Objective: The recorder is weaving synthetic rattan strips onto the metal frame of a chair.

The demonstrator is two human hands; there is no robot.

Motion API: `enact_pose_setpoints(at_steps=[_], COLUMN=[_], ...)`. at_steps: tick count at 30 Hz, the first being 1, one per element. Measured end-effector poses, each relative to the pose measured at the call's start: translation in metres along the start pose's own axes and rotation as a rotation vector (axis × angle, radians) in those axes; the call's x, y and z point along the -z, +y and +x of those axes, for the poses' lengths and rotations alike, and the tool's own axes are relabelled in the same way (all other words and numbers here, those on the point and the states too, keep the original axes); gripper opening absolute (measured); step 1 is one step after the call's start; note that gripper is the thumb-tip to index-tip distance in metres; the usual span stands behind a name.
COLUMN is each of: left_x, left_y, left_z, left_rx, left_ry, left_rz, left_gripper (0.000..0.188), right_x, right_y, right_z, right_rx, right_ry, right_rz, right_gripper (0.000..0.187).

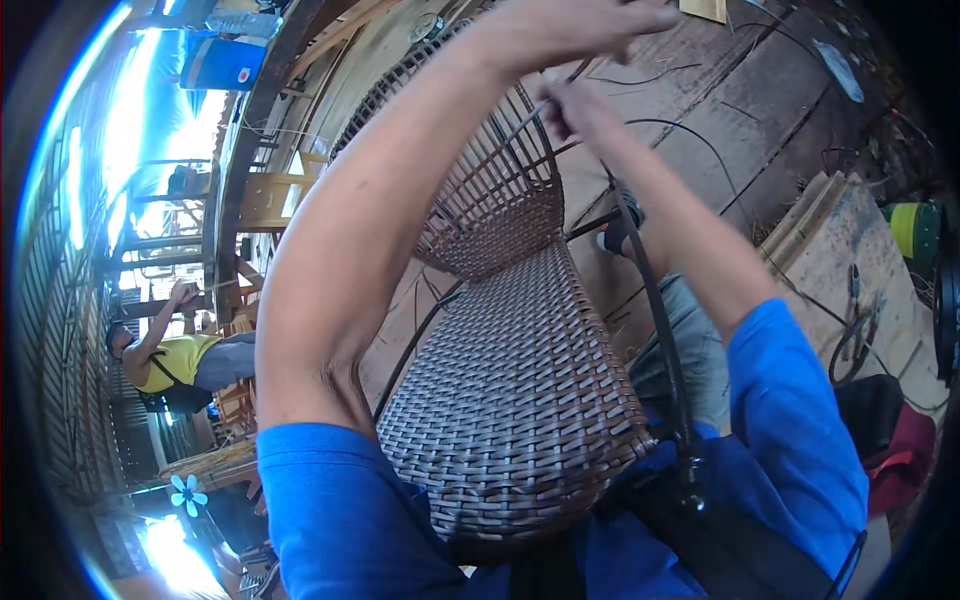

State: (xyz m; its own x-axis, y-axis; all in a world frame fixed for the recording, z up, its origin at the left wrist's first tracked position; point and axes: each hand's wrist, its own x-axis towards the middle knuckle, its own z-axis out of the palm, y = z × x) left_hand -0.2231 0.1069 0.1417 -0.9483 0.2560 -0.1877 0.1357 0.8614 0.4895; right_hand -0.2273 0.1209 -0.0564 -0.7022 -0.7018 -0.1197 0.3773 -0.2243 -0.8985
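A brown woven wicker chair [510,370] stands between my arms, its closely woven part toward me. Beyond this, the open-lattice part [490,190] shows bare upright strands above a woven band. My left hand [585,28] reaches over the lattice at the top edge; its fingers are stretched and somewhat apart, with no strand seen in them. Just below it, my right hand [575,110] is closed at the lattice's right edge, its fingers curled around a thin dark strand. Motion blurs the fingertips. A dark chair leg [665,330] runs down past my right forearm.
Loose dark strands [690,130] curl over the wooden floor [740,90]. On the right are a flat board [850,240], pliers [853,285] and a green-and-yellow container [912,230]. At left, a person in yellow [185,360] works near wooden frames; a blue cooler [220,65] sits higher up.
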Motion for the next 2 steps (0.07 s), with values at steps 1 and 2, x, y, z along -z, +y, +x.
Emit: enact_pose_setpoints(at_steps=[1, 2], left_x=[0.011, 0.015], left_y=[-0.019, -0.05], left_z=[-0.013, -0.039], left_rx=[-0.013, 0.022], left_ry=[0.048, 0.199], left_rz=[0.03, 0.179], left_gripper=[0.044, 0.066], right_x=[0.018, 0.012], right_y=[0.004, 0.007], right_z=[0.024, 0.027], right_rx=[-0.005, -0.01], right_ry=[0.103, 0.093], right_rz=[0.033, 0.031], right_gripper=[0.033, 0.033])
